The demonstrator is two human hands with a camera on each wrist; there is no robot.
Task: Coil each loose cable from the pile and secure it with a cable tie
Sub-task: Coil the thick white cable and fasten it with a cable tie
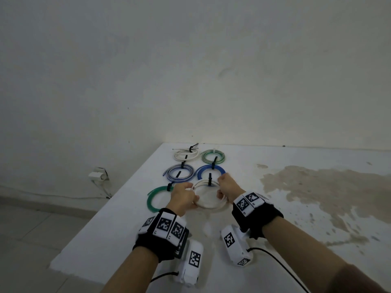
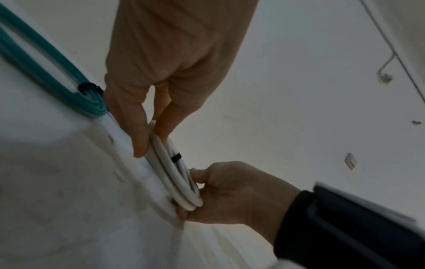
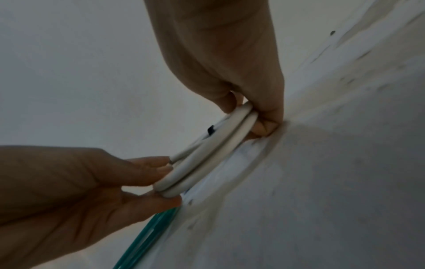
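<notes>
While our left hand point(image 1: 183, 196) pinches the white coil point(image 1: 208, 195) at its left edge, fingers curled round the strands, our right hand point(image 1: 227, 187) grips the opp. edge likewise. Coil w/ black tie point(image 1: 210, 179) sits low over the table point(image 1: 275, 208), btwn green coil point(image 1: 157, 196) & stain point(image 1: 330, 191).

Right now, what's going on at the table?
A person holds a white coil with both hands, the left hand gripping its left side, the right hand its right. A black cable tie is already round it. Five other tied coils lie on the table: green, blue and three behind.
</notes>
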